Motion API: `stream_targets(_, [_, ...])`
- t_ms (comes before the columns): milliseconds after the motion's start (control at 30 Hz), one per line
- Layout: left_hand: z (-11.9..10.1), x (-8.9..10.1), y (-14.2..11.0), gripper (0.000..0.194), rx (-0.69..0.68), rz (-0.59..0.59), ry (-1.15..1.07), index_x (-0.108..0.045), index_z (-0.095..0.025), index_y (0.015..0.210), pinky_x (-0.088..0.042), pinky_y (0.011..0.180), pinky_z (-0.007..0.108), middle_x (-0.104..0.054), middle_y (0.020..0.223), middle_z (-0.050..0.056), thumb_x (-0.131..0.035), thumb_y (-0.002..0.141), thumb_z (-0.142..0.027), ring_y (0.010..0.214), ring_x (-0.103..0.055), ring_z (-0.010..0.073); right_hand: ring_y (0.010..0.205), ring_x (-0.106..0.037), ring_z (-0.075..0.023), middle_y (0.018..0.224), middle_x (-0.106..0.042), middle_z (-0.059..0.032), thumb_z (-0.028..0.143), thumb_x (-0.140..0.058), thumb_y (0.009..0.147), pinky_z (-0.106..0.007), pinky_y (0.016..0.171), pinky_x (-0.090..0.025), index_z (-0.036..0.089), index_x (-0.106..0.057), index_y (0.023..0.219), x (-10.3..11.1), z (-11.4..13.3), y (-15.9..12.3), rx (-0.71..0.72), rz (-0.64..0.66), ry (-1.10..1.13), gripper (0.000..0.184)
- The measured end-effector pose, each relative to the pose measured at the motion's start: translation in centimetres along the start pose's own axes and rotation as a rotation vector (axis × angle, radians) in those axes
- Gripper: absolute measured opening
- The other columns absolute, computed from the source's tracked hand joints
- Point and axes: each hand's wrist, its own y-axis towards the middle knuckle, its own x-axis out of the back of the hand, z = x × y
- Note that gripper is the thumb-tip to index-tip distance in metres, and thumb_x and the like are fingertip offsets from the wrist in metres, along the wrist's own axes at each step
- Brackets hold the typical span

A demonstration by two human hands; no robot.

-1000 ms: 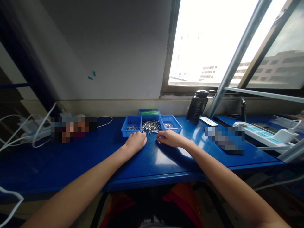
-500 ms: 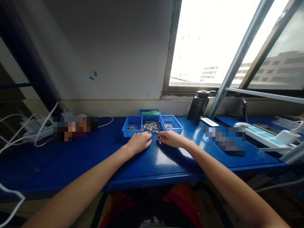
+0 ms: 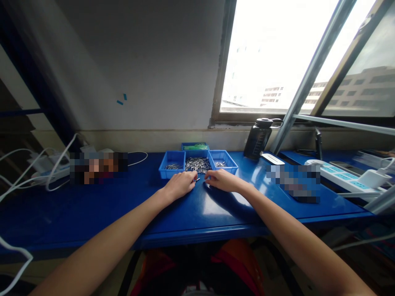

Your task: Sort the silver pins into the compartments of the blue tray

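My left hand [image 3: 182, 183] is closed in a pinch on a small shiny metal pin [image 3: 198, 179], which sticks out from its fingertips just in front of the middle bin. A short gap to the right, my right hand [image 3: 220, 180] curls with thumb and forefinger together; whatever they hold, if anything, is hidden. Many similar metal pins [image 3: 198, 164] are heaped in the middle blue bin, between both hands and the wall. The left blue bin [image 3: 165, 158] and the right blue bin [image 3: 231, 160] each contain a smaller pile of slim metal pieces.
Behind the middle bin is another blue bin [image 3: 186, 145] with green items inside. A black bottle [image 3: 258, 137] stands at the back right of the blue table [image 3: 185, 220]. Farther right lies a white power strip [image 3: 339, 174]; white cables [image 3: 54, 176] run along the left side.
The metal pin at my left fingertips now shows, pointing out to the right. My right hand has hardly moved.
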Motion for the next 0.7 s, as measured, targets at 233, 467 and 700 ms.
stream_targets(233, [-0.56,0.15,-0.10,0.014,-0.123,-0.005,-0.043,-0.047,-0.022,0.094,-0.043,0.069,0.024,-0.060,0.090,0.002,-0.039,0.084,-0.025,0.083,-0.058,0.0164,0.054,-0.050,-0.0096,0.059,-0.058,0.0009,0.030,-0.047,0.081,-0.019,0.052,-0.032,0.018,-0.059,0.094,-0.07,0.06,0.03,-0.002,-0.006,0.013,0.021])
stream_targets(467, [-0.27,-0.06,-0.11,0.018,-0.112,-0.022,-0.048,-0.048,-0.023,0.099,-0.043,0.069,0.024,-0.060,0.093,0.002,-0.039,0.084,-0.028,0.084,-0.058,0.0167,0.054,-0.051,-0.0102,0.060,-0.060,-0.0002,0.028,-0.045,0.082,-0.020,0.053,-0.033,0.018,-0.062,0.086,0.22,0.33,-0.08,-0.003,0.016,0.027,0.020])
stream_targets(700, [0.20,-0.41,-0.11,0.022,-0.117,-0.015,-0.004,-0.057,-0.024,0.090,-0.043,0.067,0.025,-0.059,0.093,0.002,-0.038,0.083,-0.033,0.080,-0.057,0.0170,0.054,-0.050,-0.0100,0.062,-0.060,-0.0008,0.027,-0.045,0.081,-0.020,0.052,-0.032,0.018,-0.062,0.084,0.14,0.26,-0.12,0.013,0.018,0.020,0.019])
